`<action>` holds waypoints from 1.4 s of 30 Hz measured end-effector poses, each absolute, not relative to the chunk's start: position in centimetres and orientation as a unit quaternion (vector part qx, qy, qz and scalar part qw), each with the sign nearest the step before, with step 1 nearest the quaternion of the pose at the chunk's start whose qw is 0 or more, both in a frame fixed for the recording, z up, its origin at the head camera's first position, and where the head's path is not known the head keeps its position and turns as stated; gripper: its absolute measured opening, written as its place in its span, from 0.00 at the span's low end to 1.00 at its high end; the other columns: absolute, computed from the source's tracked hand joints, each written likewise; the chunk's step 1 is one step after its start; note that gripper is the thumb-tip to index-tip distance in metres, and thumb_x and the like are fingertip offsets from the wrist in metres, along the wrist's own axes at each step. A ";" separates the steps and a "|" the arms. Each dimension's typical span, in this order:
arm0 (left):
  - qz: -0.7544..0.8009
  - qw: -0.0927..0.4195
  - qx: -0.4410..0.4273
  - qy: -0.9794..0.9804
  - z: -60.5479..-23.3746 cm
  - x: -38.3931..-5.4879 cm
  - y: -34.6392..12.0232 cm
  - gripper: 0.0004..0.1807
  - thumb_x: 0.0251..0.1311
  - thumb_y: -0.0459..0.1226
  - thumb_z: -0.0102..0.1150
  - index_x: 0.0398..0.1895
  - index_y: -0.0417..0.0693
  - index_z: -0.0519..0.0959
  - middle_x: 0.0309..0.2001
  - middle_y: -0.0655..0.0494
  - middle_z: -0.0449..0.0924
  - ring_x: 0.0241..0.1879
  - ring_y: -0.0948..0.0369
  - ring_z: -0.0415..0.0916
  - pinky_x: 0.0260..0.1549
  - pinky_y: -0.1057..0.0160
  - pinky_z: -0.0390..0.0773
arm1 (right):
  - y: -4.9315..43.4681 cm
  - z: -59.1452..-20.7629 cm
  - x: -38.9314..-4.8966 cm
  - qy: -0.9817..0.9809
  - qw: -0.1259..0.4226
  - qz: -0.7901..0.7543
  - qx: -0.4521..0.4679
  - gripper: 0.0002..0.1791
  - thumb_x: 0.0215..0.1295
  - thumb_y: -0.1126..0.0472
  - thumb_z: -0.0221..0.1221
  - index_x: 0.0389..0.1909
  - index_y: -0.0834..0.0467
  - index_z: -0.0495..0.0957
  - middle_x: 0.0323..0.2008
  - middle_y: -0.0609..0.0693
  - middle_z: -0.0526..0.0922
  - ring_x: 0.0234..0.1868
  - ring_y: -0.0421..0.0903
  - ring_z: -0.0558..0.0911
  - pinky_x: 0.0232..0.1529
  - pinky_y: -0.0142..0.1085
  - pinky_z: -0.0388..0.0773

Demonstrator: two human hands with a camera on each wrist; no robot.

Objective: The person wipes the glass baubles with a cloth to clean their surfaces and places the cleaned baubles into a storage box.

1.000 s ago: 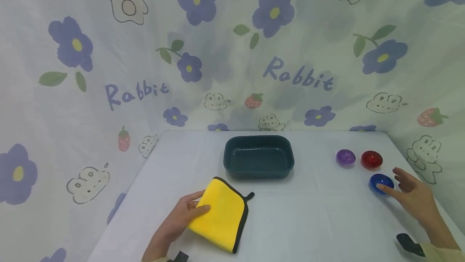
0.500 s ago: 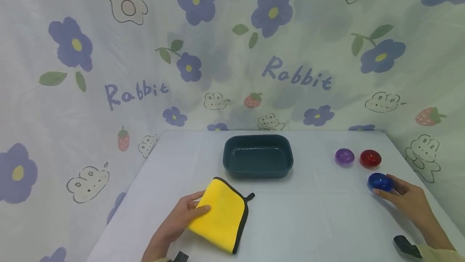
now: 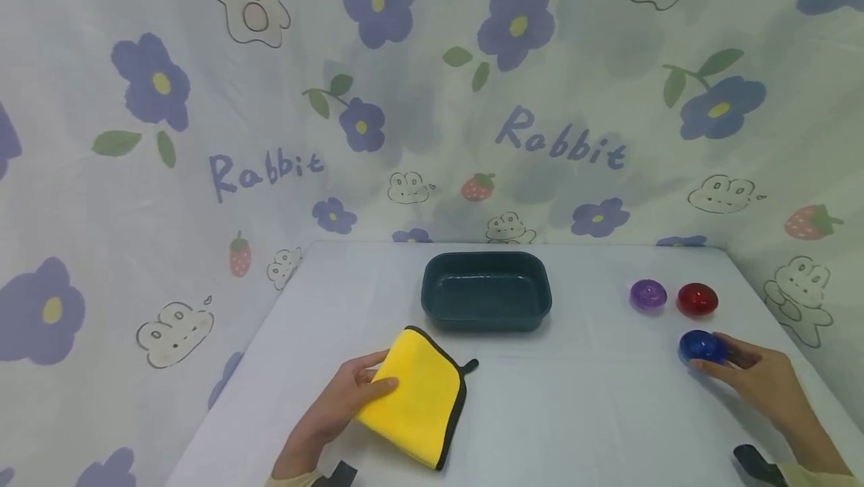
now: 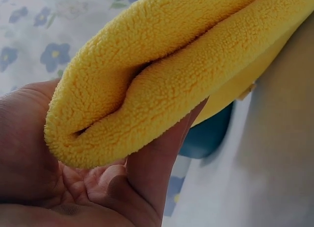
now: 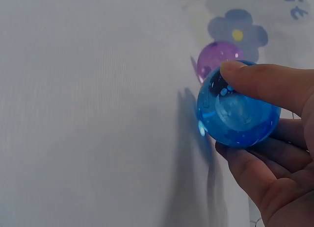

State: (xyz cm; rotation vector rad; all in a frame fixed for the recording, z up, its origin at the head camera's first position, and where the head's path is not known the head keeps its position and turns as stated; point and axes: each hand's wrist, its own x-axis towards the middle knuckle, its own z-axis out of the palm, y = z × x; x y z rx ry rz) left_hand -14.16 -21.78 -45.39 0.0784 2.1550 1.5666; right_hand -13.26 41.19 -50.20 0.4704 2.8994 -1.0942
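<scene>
A folded yellow cloth (image 3: 417, 401) with a dark edge and a small loop is pinched in my left hand (image 3: 352, 391), thumb on its upper face. In the left wrist view the cloth (image 4: 162, 85) shows its fluffy folded layers between thumb and fingers. My right hand (image 3: 763, 378) grips a clear blue ball (image 3: 700, 347) at the right of the table. The right wrist view has the thumb on top of the blue ball (image 5: 238, 114) and fingers below it. Just beyond lie a purple ball (image 3: 648, 295) and a red ball (image 3: 698, 299).
A dark teal rectangular dish (image 3: 486, 322) stands at the back middle of the white table (image 3: 580, 412). A patterned curtain (image 3: 432, 119) with flowers and rabbits hangs behind and at both sides.
My right hand has closed its fingers round the blue ball and moved it slightly left. The left hand and cloth keep their place; the head view has shifted a little.
</scene>
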 end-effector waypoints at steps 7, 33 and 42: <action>0.572 0.228 0.052 0.786 -44.3 -14.3 -21.2 0.37 0.66 0.47 0.64 0.76 0.42 0.68 0.43 0.49 0.90 0.33 0.56 0.86 0.37 0.61 0.84 | 38.8 -48.7 -13.4 0.922 0.017 -0.371 0.111 0.54 0.61 0.36 0.68 0.75 0.70 0.62 0.70 0.76 0.65 0.67 0.80 0.68 0.54 0.57 0.77; 0.569 0.147 0.137 0.797 -38.1 -17.3 -17.5 0.33 0.68 0.45 0.64 0.75 0.49 0.70 0.46 0.42 0.88 0.36 0.52 0.88 0.40 0.60 0.87 | 26.5 -41.0 -15.4 0.882 -0.002 -0.471 -0.027 0.40 0.62 0.44 0.71 0.71 0.58 0.74 0.67 0.64 0.78 0.67 0.66 0.79 0.50 0.36 0.86; 0.598 0.115 0.137 0.782 -35.9 -18.0 -16.5 0.34 0.67 0.43 0.65 0.76 0.54 0.70 0.47 0.42 0.88 0.35 0.52 0.89 0.38 0.56 0.87 | 21.8 -38.7 -16.2 0.838 0.009 -0.541 -0.076 0.37 0.60 0.50 0.73 0.69 0.58 0.77 0.67 0.60 0.79 0.67 0.63 0.80 0.52 0.35 0.85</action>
